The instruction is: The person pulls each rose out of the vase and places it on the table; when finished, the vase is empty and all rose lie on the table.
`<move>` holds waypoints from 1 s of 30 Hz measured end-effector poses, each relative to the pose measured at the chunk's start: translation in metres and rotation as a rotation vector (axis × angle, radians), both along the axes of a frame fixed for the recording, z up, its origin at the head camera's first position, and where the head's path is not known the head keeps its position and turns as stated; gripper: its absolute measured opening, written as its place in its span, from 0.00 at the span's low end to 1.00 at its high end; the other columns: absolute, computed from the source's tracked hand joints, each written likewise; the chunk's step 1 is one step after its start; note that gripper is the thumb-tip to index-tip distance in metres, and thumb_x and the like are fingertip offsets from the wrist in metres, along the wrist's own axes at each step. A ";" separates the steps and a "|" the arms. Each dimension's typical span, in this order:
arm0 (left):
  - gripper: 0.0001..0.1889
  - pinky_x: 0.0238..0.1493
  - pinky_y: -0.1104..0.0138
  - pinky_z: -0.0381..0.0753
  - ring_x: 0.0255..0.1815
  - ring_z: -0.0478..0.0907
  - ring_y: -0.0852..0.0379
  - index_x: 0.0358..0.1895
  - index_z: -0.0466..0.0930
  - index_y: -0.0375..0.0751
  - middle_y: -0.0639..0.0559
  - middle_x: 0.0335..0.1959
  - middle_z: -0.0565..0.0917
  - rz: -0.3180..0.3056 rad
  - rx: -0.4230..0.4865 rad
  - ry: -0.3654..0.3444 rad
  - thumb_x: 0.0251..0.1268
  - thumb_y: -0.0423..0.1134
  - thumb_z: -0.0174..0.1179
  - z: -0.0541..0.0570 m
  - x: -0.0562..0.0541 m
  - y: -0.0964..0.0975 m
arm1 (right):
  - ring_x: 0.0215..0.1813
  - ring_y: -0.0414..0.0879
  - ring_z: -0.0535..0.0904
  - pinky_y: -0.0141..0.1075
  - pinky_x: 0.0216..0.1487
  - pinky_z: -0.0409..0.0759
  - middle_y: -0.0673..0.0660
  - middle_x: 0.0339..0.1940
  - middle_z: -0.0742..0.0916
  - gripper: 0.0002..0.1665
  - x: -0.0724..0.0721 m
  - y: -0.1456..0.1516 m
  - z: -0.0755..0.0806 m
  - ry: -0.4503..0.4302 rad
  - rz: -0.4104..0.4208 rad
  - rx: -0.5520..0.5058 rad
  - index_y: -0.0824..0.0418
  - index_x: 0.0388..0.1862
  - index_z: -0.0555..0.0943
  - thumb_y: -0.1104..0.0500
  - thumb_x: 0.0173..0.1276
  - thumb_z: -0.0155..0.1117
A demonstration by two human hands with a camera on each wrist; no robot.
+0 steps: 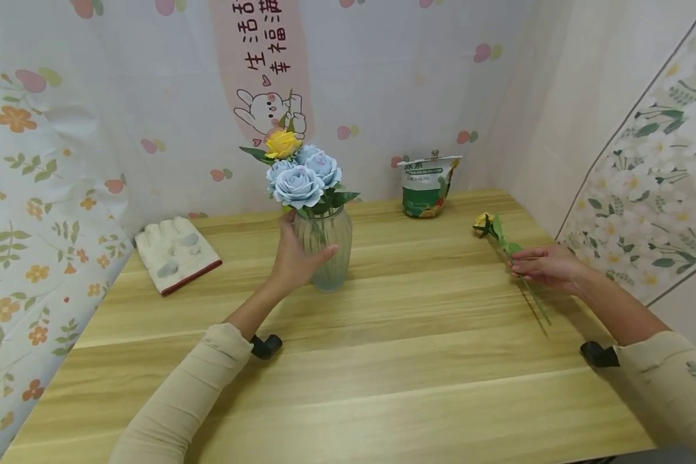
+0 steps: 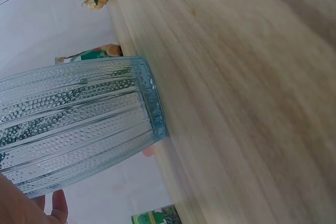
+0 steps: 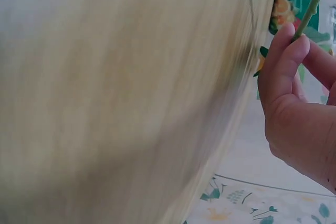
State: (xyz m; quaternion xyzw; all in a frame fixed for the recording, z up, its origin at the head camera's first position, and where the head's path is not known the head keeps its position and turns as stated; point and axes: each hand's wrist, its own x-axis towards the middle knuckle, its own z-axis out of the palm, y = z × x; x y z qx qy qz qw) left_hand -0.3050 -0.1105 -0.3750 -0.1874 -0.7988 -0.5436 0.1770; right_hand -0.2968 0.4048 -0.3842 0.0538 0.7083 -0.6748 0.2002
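Head view — right hand [image 1: 548, 268] pinches yellow rose [image 1: 508, 247].
Its long axis runs 11 to 5 o'clock, bloom [image 1: 484, 223] at 11 — left hand [image 1: 299, 259] grips upright vase [image 1: 339, 233].

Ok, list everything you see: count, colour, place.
Table: one, light wood, foreground
Vase: one, bluish clear, left of centre
Blue roses: at least four, pale blue, in vase
Upper rose: one, yellow, in vase
Held rose: one, yellow, right side
Glove: one or more, white, red-hemmed, back left
Pouch: one, white and green, back right
Clip: one, colour unclear, atop pouch
Green item: one, green, left wrist view's edge
Wall coverings: several, pale patterned, behind and beside table
Left hand: one, bare, gripping vase
Right hand: one, bare, pinching the held rose
Sleeves: two, beige, lower left and right
Wrist devices: two, black, by sleeves
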 end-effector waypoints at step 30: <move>0.53 0.74 0.49 0.53 0.76 0.53 0.45 0.73 0.41 0.33 0.37 0.74 0.54 -0.032 0.007 0.051 0.55 0.41 0.73 -0.004 -0.001 -0.002 | 0.40 0.42 0.86 0.43 0.41 0.85 0.77 0.66 0.72 0.36 0.010 -0.025 0.032 0.310 -0.031 0.715 0.73 0.67 0.68 0.44 0.76 0.54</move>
